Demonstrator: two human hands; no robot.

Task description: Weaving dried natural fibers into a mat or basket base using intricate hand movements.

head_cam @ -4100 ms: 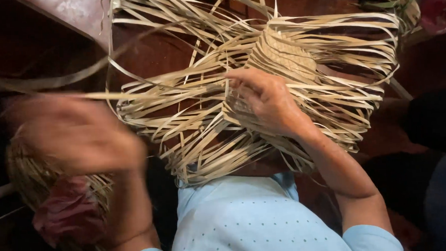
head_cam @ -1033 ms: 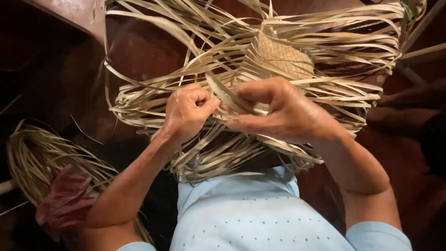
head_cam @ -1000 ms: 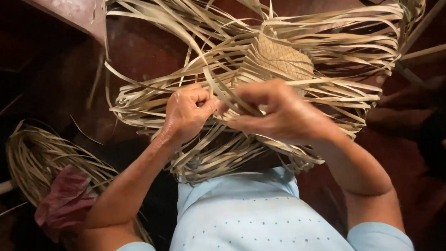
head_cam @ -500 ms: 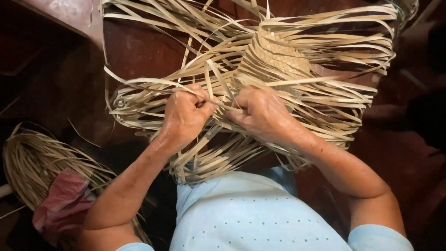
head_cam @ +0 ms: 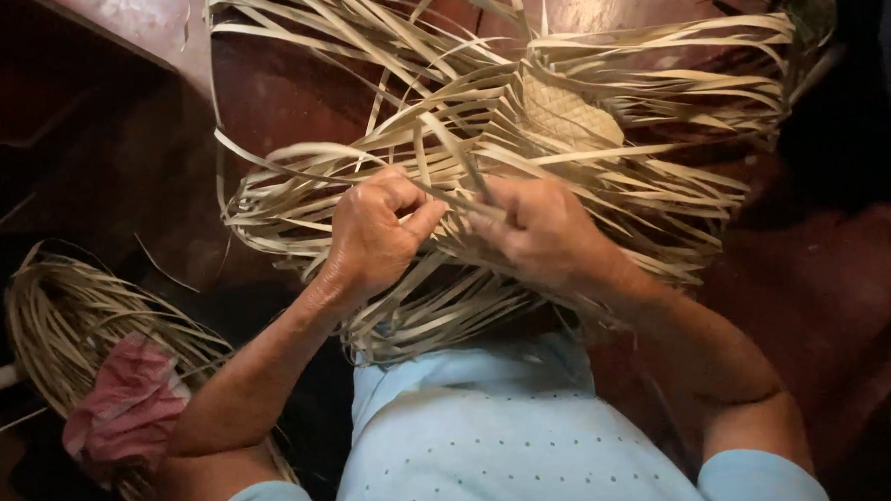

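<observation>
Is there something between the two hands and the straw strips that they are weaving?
No, nothing visible stands between them. The left hand and the right hand are both closed directly on the loose straw strips, just below the woven patch. The side bundle of strips lies apart, to the left.

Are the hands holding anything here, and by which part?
Both grip loose pale straw strips of the half-woven piece: the left hand pinches one between thumb and fingers, the right hand closes on neighbouring ones.

Woven centre [head_cam: 565,115] lies beyond both hands; strip bundle [head_cam: 78,317] lies far left
</observation>
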